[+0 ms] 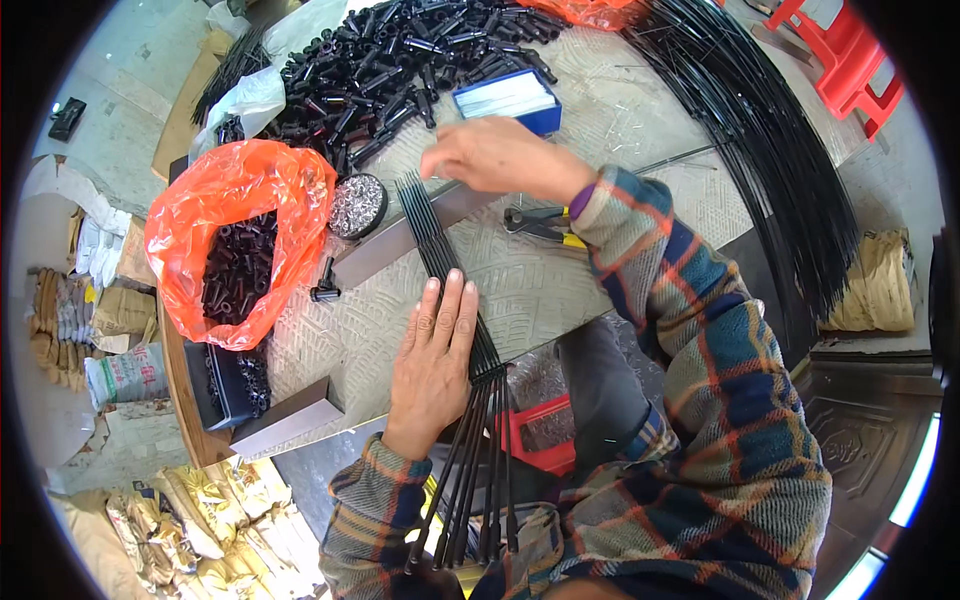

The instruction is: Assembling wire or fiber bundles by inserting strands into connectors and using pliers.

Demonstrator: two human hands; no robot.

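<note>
Black and glossy, the slender rods [430, 240] ran straight out from you, thicker near ends fanned above your lap, thin far ends lined up side by side over the table [350, 330]. And there was your left hand [431, 365], palm down on the row, fingers straight and close together, pressing rather than gripping! Each rod looked light, stiff enough to hold its line yet springy, and probably slick, apt to roll against its neighbours; a flat palm across the middle seemed the surest hold, with a light fingertip pinch for the thin, easily bent tips. Just left of the row lay one loose black fitting [325, 282], beside the orange bag [178, 225] with more dark fittings inside. Farther up, a grey metal bar [372, 258] crossed beneath the rods, and yellow-handled pliers [540, 226] rested to their right. Now the far tips: your right hand [495, 155] hung close by them, fingers curled toward the thumb, though whether they pinched anything you couldn't tell from above. A round dish [358, 206] of small clear pieces sat left of the tips; beyond came the blue box [545, 121], the heap of black fittings [400, 60] and, away right, a great sheaf of long black rods [765, 130].
</note>
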